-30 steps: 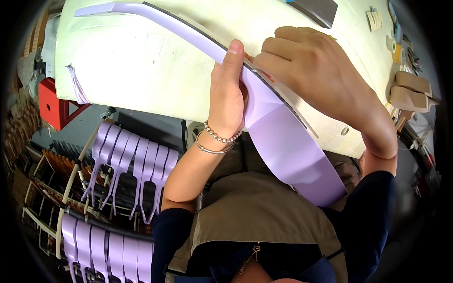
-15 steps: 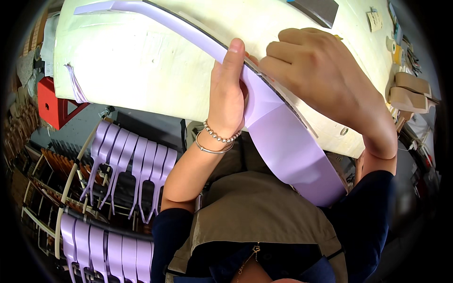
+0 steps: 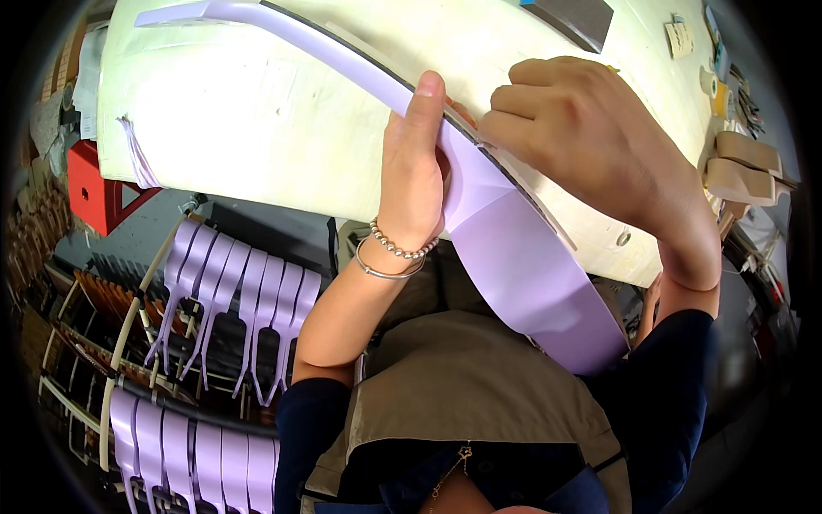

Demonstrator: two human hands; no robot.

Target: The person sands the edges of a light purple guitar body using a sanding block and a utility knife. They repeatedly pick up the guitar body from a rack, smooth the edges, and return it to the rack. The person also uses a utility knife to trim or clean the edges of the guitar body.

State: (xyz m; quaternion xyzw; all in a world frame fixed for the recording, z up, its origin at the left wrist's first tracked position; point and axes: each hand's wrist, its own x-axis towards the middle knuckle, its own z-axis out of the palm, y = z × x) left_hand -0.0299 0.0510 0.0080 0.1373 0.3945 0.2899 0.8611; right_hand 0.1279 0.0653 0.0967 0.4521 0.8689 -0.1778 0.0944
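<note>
A long, bent lavender piece that looks like leather [image 3: 531,257] runs from the table's far left down to my lap. Along its far side lies a thin dark edge with a pale, board-like layer. My left hand [image 3: 415,163] is closed round the middle of the piece, thumb up along the near face and fingers behind it. Closed into a fist, my right hand [image 3: 582,137] rests at the dark edge, just right of my left thumb. Its fingertips are turned away, so whatever they pinch is hidden.
The pale table [image 3: 214,120] spreads ahead, with a dark block [image 3: 574,21] at the back. Lavender strips [image 3: 240,283] hang on a rack at lower left, near a red stand [image 3: 94,193]. Tan curved pieces [image 3: 745,167] sit at the right.
My right hand has shifted slightly right and toward me along the edge. My left hand and the lavender piece stay practically where they were.
</note>
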